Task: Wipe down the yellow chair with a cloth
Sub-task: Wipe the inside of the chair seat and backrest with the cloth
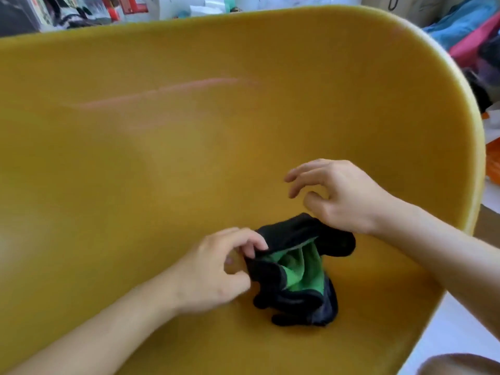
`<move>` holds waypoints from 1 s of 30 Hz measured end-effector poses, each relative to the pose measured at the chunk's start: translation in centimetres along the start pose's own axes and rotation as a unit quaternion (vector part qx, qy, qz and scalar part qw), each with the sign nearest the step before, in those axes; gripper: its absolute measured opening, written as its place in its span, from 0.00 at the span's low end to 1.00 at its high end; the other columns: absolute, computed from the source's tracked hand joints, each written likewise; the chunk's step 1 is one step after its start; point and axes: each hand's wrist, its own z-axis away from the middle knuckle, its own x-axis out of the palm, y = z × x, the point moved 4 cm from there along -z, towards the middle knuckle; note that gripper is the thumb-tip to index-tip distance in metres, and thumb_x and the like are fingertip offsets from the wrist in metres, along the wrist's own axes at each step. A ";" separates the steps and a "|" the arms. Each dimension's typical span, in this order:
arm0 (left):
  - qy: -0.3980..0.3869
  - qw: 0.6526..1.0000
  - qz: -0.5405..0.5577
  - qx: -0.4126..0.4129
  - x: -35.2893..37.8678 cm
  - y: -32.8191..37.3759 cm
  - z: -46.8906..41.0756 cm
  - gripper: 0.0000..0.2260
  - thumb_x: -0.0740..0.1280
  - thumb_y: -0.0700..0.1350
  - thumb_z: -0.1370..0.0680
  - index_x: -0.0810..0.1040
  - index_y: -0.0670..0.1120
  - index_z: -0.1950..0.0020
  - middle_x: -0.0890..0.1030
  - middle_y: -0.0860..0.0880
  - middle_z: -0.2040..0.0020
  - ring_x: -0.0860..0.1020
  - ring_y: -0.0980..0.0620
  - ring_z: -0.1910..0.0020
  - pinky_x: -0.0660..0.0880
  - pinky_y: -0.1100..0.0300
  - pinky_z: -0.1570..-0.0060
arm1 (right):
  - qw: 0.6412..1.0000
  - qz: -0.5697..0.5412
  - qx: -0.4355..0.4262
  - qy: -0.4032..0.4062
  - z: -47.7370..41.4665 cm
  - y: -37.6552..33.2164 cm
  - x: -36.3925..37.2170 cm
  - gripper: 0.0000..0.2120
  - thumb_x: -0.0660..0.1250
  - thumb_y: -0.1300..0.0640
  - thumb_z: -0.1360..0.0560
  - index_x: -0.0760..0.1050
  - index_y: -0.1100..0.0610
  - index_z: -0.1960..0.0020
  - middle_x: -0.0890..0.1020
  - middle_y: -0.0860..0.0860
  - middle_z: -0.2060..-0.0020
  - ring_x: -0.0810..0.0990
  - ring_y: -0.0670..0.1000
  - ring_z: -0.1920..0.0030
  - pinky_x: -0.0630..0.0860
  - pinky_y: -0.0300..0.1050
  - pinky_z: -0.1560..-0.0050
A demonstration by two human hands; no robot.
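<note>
Blue fabric [460, 23], pink fabric [473, 40]

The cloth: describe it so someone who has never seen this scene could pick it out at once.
The curved shell of the yellow chair fills the view. Low in its seat, right of centre, a crumpled cloth sits between the left hand, which pinches its edge, and the right hand. It is the only dark thing on the yellow: black outside, bright green within.

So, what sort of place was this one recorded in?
Probably a cluttered home room or storeroom, though little of it shows. Behind the yellow chair sit stacked boxes and packets, a cardboard box stands at the top right, and blue and pink fabrics are piled beside the chair.
</note>
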 end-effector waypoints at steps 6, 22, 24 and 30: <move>0.157 0.967 -0.191 -0.058 -0.6 -6.3 -3.4 0.29 0.46 0.60 0.27 0.67 0.56 0.29 0.66 0.54 0.27 0.61 0.55 0.28 0.57 0.59 0.30 | 0.931 0.222 -0.130 -0.260 2.3 -4.2 8.5 0.23 0.56 0.37 0.23 0.63 0.38 0.29 0.57 0.47 0.24 0.54 0.57 0.24 0.59 0.65 0.33; 0.078 0.933 -0.334 -0.110 2.3 -7.0 -2.6 0.24 0.53 0.58 0.25 0.70 0.59 0.31 0.71 0.52 0.29 0.69 0.52 0.30 0.60 0.48 0.33 | 0.926 0.364 -0.020 -0.103 -7.1 2.5 5.8 0.25 0.59 0.49 0.25 0.62 0.44 0.28 0.63 0.44 0.26 0.63 0.52 0.29 0.63 0.57 0.45; 0.077 0.939 -0.304 -0.139 1.9 -6.1 -2.7 0.26 0.51 0.58 0.28 0.70 0.60 0.31 0.69 0.53 0.28 0.66 0.52 0.28 0.62 0.44 0.32 | 0.893 0.447 -0.024 -0.045 -8.2 5.3 -0.8 0.21 0.60 0.51 0.26 0.69 0.44 0.33 0.68 0.43 0.30 0.66 0.52 0.32 0.64 0.57 0.44; 0.024 0.963 -0.250 -0.101 3.9 -0.6 -7.7 0.29 0.58 0.42 0.28 0.55 0.58 0.28 0.49 0.50 0.23 0.46 0.48 0.24 0.49 0.39 0.28 | 0.859 0.495 0.105 0.083 -8.9 7.8 -11.6 0.18 0.64 0.48 0.29 0.73 0.47 0.40 0.73 0.46 0.34 0.66 0.56 0.34 0.63 0.61 0.42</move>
